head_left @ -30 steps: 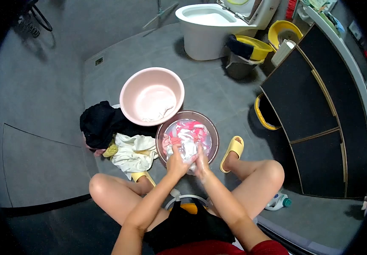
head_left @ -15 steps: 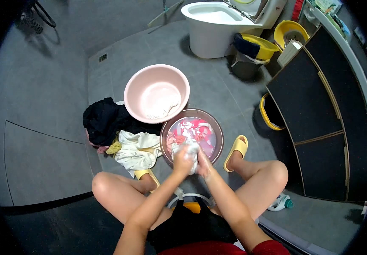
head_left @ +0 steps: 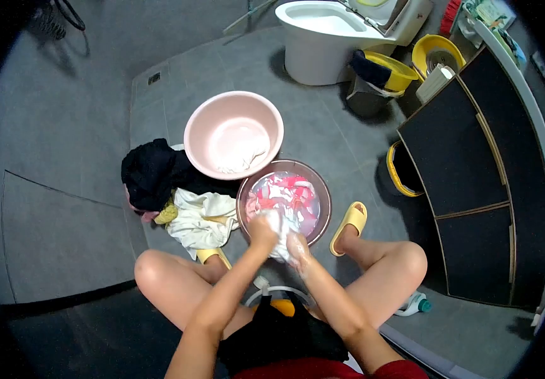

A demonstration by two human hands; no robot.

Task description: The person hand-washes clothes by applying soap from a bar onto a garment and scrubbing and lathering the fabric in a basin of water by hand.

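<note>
My left hand (head_left: 263,231) is closed on a wet white cloth (head_left: 280,251) over the near edge of a brownish basin (head_left: 327,208). Closed on the same cloth, just to the right, is my right hand (head_left: 297,247), with suds on its wrist. Pink and white laundry (head_left: 291,189) lies in cloudy water in that basin. Beyond it, a larger pale pink basin (head_left: 206,114) overlaps its rim and has a small white cloth (head_left: 251,159) at the bottom.
Dark clothes (head_left: 149,174) and a cream cloth (head_left: 200,218) are heaped left of the basins. A toilet (head_left: 313,57), a bin with a yellow rim (head_left: 398,76), a dark cabinet (head_left: 455,151) and a white bottle (head_left: 411,304) stand around.
My hands have drawn the white cloth up from the laundry toward me, and it now stretches between them. The view has shifted slightly.
</note>
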